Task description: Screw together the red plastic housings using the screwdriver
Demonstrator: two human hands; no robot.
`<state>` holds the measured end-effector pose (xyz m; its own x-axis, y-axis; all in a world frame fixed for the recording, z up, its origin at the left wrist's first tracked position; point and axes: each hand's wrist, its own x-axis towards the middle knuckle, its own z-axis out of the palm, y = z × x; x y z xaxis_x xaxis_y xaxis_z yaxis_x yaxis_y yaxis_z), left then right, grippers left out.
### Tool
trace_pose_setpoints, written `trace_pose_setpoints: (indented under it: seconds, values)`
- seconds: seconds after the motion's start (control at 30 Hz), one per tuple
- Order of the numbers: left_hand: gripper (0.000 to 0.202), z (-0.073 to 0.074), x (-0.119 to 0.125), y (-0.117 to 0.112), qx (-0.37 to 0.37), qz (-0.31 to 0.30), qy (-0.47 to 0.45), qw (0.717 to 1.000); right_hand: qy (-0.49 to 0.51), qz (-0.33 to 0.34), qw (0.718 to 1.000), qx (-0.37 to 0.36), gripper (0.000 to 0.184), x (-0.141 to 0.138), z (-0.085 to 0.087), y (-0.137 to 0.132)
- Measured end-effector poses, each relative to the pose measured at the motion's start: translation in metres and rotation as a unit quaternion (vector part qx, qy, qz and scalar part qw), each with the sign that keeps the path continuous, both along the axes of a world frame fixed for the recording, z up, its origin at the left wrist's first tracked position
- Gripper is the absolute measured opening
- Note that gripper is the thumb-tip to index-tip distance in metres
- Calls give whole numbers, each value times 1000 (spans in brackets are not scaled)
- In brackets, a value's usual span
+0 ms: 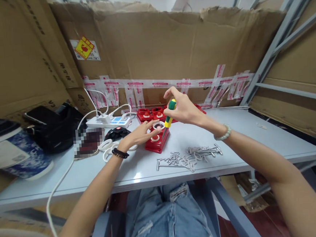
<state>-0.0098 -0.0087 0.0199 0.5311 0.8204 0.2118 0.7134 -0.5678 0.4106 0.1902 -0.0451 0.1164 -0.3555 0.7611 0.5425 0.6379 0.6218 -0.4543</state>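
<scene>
My right hand [183,107] is closed round the green and yellow handle of a screwdriver [169,117]. The screwdriver leans, with its lower end at the right side of a red casing [155,145] that has round white rings on top. My left hand [140,134] lies over the left part of this casing, its fingers stretched out. Thumb and index finger are apart, on either side of a white ring [155,125]. Behind my hands stand more red casings [146,114], partly hidden by my right hand. Several small metal screws [173,158] lie in front of the casing.
Metal T-shaped rods [204,152] and pale cord lie near the table's front edge. To the left are a white power strip [109,121] with cables, a black round object [117,132], a black bag [57,128] and a large cup [15,151]. Cardboard [152,49] walls the back.
</scene>
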Motion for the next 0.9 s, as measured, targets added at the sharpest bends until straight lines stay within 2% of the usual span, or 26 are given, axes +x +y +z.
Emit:
trace_pose_setpoints:
  seconds: [0.1, 0.5, 0.9]
  values:
    - [73, 5, -5, 1, -28, -40, -11, 999, -1, 5, 1000, -3, 32, -4, -3, 0]
    - [72, 6, -5, 2, -75, -48, -42, 995, -12, -6, 1000, -19, 31, -5, -4, -4]
    - [69, 6, -5, 0, -65, -42, -30, 997, -81, -33, 996, 18, 33, -6, -4, -8]
